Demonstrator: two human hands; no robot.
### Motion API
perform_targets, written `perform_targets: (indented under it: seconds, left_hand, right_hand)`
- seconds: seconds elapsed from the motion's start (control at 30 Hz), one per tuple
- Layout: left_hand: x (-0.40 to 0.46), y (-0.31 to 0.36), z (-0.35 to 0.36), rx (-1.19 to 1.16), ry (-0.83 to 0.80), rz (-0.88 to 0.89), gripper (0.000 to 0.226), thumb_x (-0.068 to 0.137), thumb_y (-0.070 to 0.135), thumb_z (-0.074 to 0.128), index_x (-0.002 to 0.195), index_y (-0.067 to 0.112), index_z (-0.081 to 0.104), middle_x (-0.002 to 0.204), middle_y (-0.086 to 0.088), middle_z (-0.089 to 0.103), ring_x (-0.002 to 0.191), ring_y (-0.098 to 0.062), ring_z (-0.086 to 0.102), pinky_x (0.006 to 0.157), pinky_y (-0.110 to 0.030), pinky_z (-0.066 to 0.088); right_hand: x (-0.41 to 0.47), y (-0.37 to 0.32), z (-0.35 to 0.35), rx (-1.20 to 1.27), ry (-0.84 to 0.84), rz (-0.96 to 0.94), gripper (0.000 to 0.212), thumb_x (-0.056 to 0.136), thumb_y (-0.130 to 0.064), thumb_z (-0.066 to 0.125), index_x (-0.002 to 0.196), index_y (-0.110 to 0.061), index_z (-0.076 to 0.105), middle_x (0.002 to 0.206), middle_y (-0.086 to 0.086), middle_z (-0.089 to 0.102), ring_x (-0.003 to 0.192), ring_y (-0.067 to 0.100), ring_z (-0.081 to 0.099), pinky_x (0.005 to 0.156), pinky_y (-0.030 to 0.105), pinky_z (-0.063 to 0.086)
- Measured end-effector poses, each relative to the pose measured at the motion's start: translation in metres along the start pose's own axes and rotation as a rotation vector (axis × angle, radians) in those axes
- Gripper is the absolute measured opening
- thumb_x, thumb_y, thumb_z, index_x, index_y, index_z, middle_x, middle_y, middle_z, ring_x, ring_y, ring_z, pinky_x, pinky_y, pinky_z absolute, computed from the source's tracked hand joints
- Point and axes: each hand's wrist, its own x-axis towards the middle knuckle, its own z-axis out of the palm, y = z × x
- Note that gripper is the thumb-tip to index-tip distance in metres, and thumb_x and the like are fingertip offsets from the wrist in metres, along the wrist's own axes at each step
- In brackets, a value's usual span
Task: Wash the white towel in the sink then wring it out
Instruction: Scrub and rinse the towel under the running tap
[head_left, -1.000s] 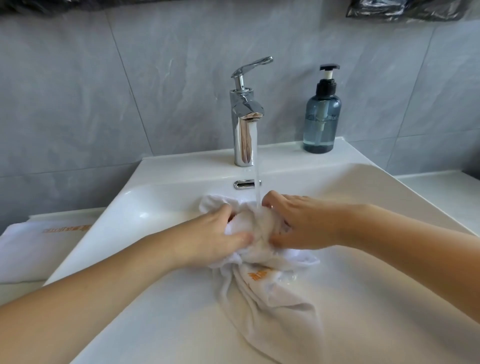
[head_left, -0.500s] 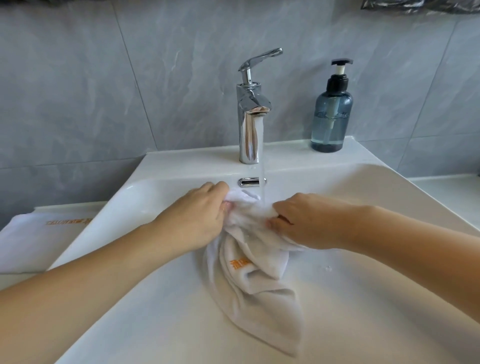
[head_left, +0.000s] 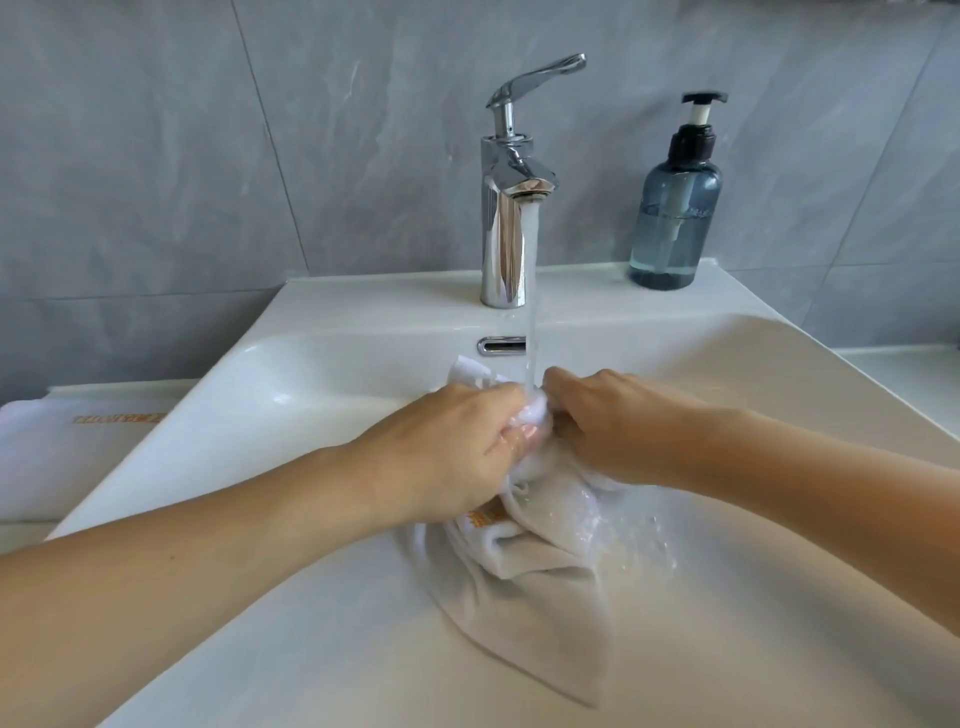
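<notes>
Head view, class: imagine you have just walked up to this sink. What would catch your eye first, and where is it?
First, the stream of water running from the chrome tap at the back centre of the sink. It lands on the white towel, which the left hand and right hand bunch together in the basin. A blue soap dispenser stands on the ledge, right of the tap.

Two bare forearms enter from the lower corners, each ending in a bare hand: the left hand (head_left: 447, 452) and the right hand (head_left: 618, 426). No sleeve, watch, ring or glove shows on either. The nails are short and unpainted, and the left fingertips (head_left: 522, 434) glisten wet.
</notes>
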Motion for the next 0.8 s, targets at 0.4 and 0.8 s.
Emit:
perform_targets:
  seconds: [0.4,0.8]
  left_hand:
    - [0.003,0.005,0.012,-0.16,-0.008,-0.031,0.032,0.099,0.026,0.049,0.067,0.034,0.051,0.066,0.005,0.061,0.066,-0.013,0.057,0.061,-0.031,0.045]
    - [0.01,-0.008,0.005,0.005,-0.062,-0.076,0.034,0.093,0.033,0.049,0.063,0.05,0.051,0.065,0.011,0.053,0.071,-0.016,0.055,0.059,-0.025,0.042]
  right_hand:
    - [-0.005,-0.006,0.0,0.216,-0.039,0.065,0.018,0.099,-0.019,0.036,0.083,-0.025,0.04,0.086,0.004,0.055,0.084,0.031,0.054,0.071,0.036,0.045]
    - [-0.007,-0.005,0.001,0.249,-0.02,0.016,0.015,0.101,-0.024,0.041,0.089,-0.021,0.049,0.091,0.008,0.06,0.086,0.032,0.055,0.075,0.039,0.047]
